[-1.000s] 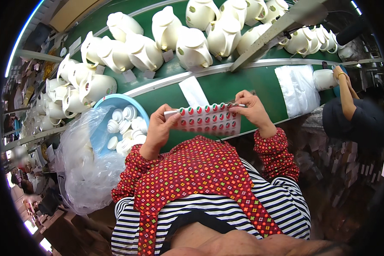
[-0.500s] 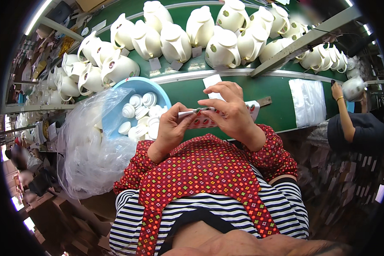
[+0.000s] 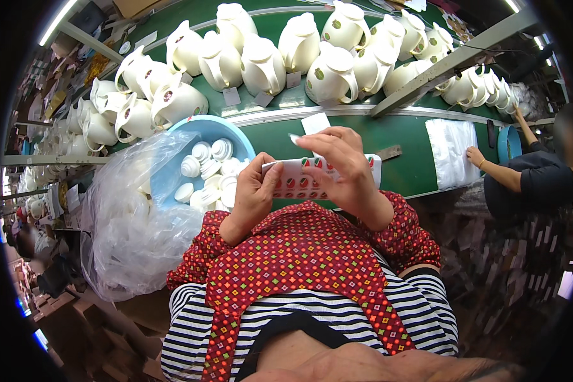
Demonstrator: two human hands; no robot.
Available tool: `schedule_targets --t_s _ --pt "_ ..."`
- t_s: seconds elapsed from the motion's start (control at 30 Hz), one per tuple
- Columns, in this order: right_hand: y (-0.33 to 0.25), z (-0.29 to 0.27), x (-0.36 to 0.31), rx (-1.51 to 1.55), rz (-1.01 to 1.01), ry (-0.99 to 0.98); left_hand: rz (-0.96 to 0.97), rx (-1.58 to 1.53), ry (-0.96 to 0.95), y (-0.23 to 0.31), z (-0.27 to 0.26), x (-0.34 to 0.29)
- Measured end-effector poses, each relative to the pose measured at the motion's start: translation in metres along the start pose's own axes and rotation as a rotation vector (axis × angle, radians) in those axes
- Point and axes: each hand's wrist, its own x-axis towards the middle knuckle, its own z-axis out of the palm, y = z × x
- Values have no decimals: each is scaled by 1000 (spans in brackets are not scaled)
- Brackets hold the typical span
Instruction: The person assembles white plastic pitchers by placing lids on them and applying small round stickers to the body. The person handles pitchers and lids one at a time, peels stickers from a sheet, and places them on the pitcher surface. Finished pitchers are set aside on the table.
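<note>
My left hand (image 3: 253,194) is closed on the left end of a white sheet of red-and-green stickers (image 3: 291,183), thumb on top. The sheet is held up in front of my apron, its printed face toward me. My right hand (image 3: 347,169) hovers over the sheet and covers part of its middle. Its fingers are stretched out and the thumb is apart from them. A small pale bit shows at the index fingertip; I cannot tell whether it is a sticker. Beyond that hand a white slip (image 3: 315,123) lies on the green table (image 3: 401,130).
A light blue basin (image 3: 242,137) of white lids (image 3: 221,149) stands at left, a clear plastic bag (image 3: 134,235) draped over it. Cream jugs (image 3: 262,67) line the far side. Right of my hands are a metal strip (image 3: 390,153), white plastic bags (image 3: 452,153) and a co-worker's hand (image 3: 475,156).
The sticker sheet, bent and edge-on before, now lies flatter with its printed face showing. My right fingers have lifted off it. The co-worker's hand has reached the white plastic bags.
</note>
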Motion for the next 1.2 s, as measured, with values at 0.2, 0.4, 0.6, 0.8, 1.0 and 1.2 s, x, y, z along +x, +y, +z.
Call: schedule_targets --t_s 0.2,0.4,0.6,0.8,1.0,1.2 --pt "9 6 -5 -81 -89 7 -23 4 21 1 2 2" --pt "2 -5 -5 48 -108 126 -90 -116 61 -4 2 7" --pt "24 -2 -6 161 85 -33 -22 -46 36 3 7 13" --pt "39 2 -10 115 -48 51 -124 -109 78 -17 13 34" --pt "57 -8 -27 340 272 189 -19 245 95 -113 5 86" --pt "84 -31 -69 229 486 245 19 895 60 -182 -12 130"
